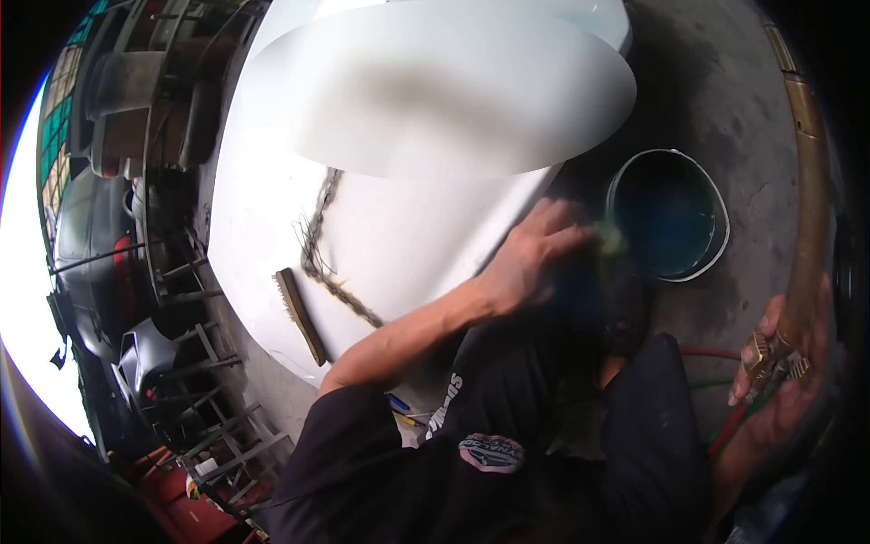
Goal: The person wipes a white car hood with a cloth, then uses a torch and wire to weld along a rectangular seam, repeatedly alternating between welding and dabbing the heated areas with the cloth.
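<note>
My left hand (pixel 535 254) is raised beside the right edge of a white panel (pixel 435 227), between it and a bucket of water. Its fingers are curled and blurred by motion. A yellow-green and blue smear at the fingertips is too blurred to name. At the far right, my right hand (pixel 788 372) is wrapped round the lower part of a brass gas torch (pixel 805 199), near its valve knobs. The torch stands nearly upright. Across the panel runs a rough dark seam (pixel 313 258) with thin wires sticking out. A wooden-handled wire brush (pixel 299 317) lies left of it.
The bucket (pixel 723 222) stands on the grey floor past my left hand. A red hose (pixel 725 433) and a green one run to the torch. At the left are metal racks (pixel 222 435) and a dark car (pixel 91 227). A blurred oval covers the panel's top.
</note>
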Demonstrator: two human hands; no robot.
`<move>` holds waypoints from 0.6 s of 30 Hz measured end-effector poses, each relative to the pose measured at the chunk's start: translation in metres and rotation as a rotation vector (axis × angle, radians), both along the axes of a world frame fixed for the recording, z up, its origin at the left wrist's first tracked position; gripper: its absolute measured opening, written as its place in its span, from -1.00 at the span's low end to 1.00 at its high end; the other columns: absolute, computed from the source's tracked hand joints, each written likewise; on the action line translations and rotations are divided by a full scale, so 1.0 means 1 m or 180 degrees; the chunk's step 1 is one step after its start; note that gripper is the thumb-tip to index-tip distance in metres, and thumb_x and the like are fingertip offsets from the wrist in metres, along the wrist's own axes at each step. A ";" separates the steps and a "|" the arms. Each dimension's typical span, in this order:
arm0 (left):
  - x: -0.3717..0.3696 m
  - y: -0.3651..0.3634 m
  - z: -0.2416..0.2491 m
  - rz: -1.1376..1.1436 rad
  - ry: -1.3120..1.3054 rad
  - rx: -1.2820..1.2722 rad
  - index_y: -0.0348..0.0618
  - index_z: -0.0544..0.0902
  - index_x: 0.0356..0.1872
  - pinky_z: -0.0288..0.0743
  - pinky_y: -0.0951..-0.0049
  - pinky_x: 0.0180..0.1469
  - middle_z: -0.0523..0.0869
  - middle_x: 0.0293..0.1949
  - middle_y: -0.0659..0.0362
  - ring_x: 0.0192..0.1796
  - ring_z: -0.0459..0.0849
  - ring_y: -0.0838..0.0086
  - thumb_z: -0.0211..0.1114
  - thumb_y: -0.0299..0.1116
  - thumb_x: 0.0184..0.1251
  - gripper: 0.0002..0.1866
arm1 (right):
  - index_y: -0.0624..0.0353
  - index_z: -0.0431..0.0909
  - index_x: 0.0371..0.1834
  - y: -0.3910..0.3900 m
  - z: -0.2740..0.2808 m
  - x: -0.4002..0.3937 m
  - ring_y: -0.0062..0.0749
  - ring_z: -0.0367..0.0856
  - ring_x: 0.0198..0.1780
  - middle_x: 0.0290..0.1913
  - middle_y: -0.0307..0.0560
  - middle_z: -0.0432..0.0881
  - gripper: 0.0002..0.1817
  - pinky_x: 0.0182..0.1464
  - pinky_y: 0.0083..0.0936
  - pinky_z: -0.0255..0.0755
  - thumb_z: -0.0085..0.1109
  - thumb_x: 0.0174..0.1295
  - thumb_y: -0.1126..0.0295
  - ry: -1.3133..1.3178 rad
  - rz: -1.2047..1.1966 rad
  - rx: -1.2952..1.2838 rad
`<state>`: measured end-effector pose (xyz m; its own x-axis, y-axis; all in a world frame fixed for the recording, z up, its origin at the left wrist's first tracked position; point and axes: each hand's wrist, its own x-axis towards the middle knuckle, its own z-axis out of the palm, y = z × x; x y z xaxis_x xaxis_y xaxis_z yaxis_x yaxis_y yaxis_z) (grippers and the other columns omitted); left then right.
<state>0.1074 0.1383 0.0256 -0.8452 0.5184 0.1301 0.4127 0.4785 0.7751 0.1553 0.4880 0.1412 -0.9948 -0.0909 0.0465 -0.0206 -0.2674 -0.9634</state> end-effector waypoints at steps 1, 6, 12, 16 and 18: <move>0.007 0.004 0.003 0.0124 -0.0134 0.0192 -0.21 0.74 0.14 0.59 0.11 0.25 0.63 0.19 -0.11 0.23 0.66 -0.05 0.38 -0.63 0.24 -0.59 | 0.36 -0.15 0.77 0.000 -0.002 0.001 -0.54 0.66 -0.38 0.03 0.20 0.43 0.03 -0.61 -0.71 0.61 0.26 0.46 0.10 0.0024 -0.0017 0.0086; 0.018 -0.003 0.009 0.0473 -0.0319 0.0537 -0.20 0.74 0.14 0.62 0.18 0.19 0.64 0.21 -0.08 0.20 0.70 0.03 0.35 -0.63 0.25 -0.60 | 0.36 -0.13 0.77 -0.005 -0.002 0.001 -0.53 0.65 -0.40 0.03 0.21 0.44 0.03 -0.62 -0.70 0.61 0.27 0.46 0.09 0.0093 -0.0203 0.0379; 0.011 -0.017 0.015 0.1144 -0.0272 0.0701 -0.22 0.68 0.25 0.64 0.28 0.17 0.68 0.18 -0.03 0.19 0.73 0.16 0.30 -0.63 0.33 -0.56 | 0.35 -0.11 0.77 -0.005 0.001 0.002 -0.53 0.66 -0.33 0.02 0.18 0.45 0.05 -0.61 -0.71 0.61 0.29 0.44 0.05 -0.0015 -0.0146 0.0354; 0.004 -0.018 0.016 0.1505 -0.0298 0.0750 -0.16 0.69 0.28 0.61 0.18 0.21 0.64 0.18 -0.10 0.19 0.70 0.03 0.28 -0.70 0.27 -0.47 | 0.36 -0.10 0.76 -0.003 0.001 0.005 -0.52 0.66 -0.30 0.02 0.18 0.45 0.06 -0.61 -0.72 0.61 0.29 0.43 0.03 -0.0029 -0.0194 0.0475; 0.002 -0.020 0.010 0.1457 -0.0157 0.0634 -0.14 0.69 0.28 0.61 0.14 0.21 0.64 0.19 -0.10 0.20 0.68 0.00 0.29 -0.70 0.25 -0.47 | 0.36 -0.10 0.76 -0.003 0.001 0.006 -0.52 0.66 -0.29 0.01 0.18 0.45 0.06 -0.61 -0.72 0.61 0.29 0.42 0.02 -0.0061 -0.0220 0.0502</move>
